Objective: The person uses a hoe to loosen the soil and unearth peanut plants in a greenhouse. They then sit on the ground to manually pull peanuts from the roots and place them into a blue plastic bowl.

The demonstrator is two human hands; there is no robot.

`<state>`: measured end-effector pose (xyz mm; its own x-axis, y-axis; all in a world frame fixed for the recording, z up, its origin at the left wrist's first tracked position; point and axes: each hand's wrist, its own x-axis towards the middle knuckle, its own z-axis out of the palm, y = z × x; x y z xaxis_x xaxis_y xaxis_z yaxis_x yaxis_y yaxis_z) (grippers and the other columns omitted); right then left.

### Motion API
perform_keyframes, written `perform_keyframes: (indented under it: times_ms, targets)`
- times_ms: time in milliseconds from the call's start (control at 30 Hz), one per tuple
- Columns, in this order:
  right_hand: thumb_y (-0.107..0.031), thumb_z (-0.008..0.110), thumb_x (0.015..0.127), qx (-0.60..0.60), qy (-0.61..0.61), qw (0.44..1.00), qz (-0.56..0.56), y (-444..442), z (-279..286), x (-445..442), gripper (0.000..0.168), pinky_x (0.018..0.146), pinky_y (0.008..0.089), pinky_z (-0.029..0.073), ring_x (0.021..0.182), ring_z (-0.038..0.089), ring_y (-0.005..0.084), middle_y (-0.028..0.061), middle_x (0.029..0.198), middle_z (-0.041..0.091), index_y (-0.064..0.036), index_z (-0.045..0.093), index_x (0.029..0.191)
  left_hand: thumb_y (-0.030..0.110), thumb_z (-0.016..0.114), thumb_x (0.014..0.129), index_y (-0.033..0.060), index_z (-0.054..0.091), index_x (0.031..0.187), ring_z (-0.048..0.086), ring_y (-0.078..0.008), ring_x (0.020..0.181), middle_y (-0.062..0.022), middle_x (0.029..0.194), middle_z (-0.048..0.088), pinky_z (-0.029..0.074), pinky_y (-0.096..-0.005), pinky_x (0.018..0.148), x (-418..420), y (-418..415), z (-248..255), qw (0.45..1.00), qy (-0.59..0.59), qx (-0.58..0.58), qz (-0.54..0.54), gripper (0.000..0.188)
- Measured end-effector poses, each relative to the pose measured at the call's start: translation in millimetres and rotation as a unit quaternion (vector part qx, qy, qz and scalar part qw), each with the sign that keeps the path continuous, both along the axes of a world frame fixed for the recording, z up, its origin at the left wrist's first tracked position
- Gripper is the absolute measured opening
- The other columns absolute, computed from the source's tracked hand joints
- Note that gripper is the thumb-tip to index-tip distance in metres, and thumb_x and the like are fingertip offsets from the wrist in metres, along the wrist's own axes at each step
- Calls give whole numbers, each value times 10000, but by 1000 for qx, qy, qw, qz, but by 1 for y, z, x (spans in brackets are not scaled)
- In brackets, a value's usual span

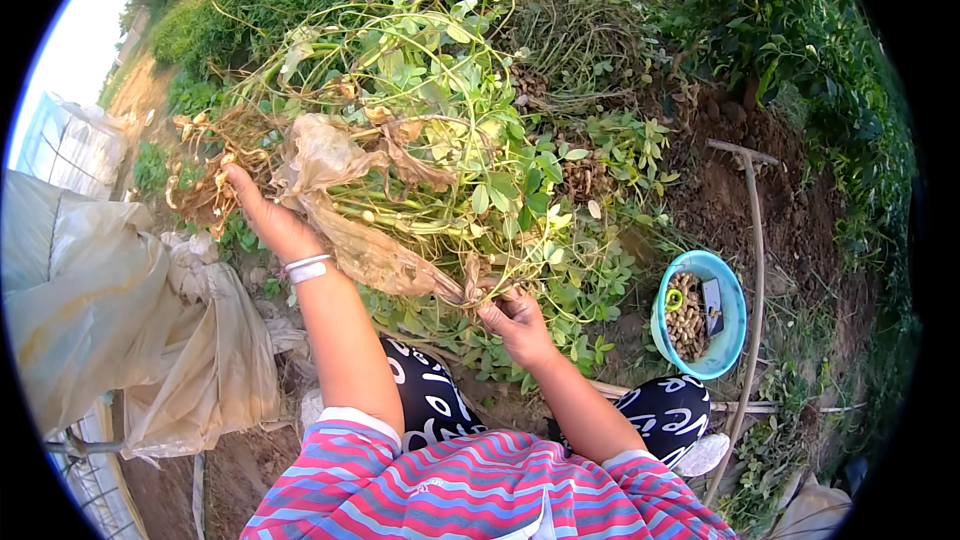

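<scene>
My left hand (270, 221) grips a bundle of uprooted peanut plants (420, 221) close to the roots, with its thumb along the near side. Pale peanut pods and tangled roots (196, 172) stick out to the left past that hand. A dirty, torn strip of plastic film (375, 251) hangs across the stems. Its twisted right end is pinched in the fingers of my right hand (517, 326), in among leafy stems. Behind the film, the plants' green leaves (499, 191) spread away to the right and upward.
Right of my knee stands a light-blue basin (733, 349) holding loose peanuts (684, 326), a dark-and-white flat object (712, 307) and a yellow-green ring (673, 300). A long-handled hoe (754, 240) lies beyond it. Plastic sheeting (210, 345) drapes at left. Pulled plants (585, 52) lie ahead.
</scene>
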<state>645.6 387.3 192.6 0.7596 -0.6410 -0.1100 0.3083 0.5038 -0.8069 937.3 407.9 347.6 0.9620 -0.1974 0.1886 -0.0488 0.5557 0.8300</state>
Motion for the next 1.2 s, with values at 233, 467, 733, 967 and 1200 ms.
perform_keyframes:
  times_ms: [233, 467, 733, 967, 1200]
  targets:
    - [-219, 774, 875, -420, 228, 878, -21, -1, 12, -52, 254, 662, 395, 505, 739, 637, 331, 150, 819, 639, -50, 634, 1002, 607, 643, 920, -13, 340, 1523, 501, -277, 1310, -150, 1520, 420, 423, -419, 1090, 16, 10, -7, 999, 33, -36, -7, 917]
    - [-72, 706, 876, -536, 168, 825, 61, -1, 42, -80, 87, 708, 396, 518, 804, 638, 357, 135, 862, 652, -53, 653, 943, 640, 629, 911, 16, 236, 1579, 382, -271, 1418, -142, 1607, 290, 331, -399, 1162, 12, 5, -6, 999, -27, 32, 23, 995]
    - [22, 605, 881, -334, 177, 923, 76, 25, 26, -131, 252, 735, 335, 520, 820, 651, 241, 84, 843, 646, -43, 701, 1105, 679, 585, 917, 19, 310, 1547, 497, -271, 1307, -150, 1530, 411, 420, -404, 1081, 27, 14, -15, 995, 63, -34, -69, 953]
    - [59, 485, 809, -200, 187, 959, -74, -3, 37, -97, 282, 624, 270, 456, 679, 551, 106, 23, 799, 614, -6, 701, 978, 584, 723, 865, -64, 380, 1502, 493, -263, 1315, -168, 1524, 426, 400, -388, 1099, -1, -10, -4, 996, 47, -27, 70, 971]
    - [96, 567, 831, -523, 160, 823, -155, -41, 112, -49, 210, 663, 310, 464, 736, 578, 218, 76, 799, 604, -18, 698, 949, 452, 770, 881, -46, 481, 1432, 555, -229, 1212, -119, 1418, 532, 453, -385, 1034, 1, -16, -9, 995, 28, -78, 56, 797]
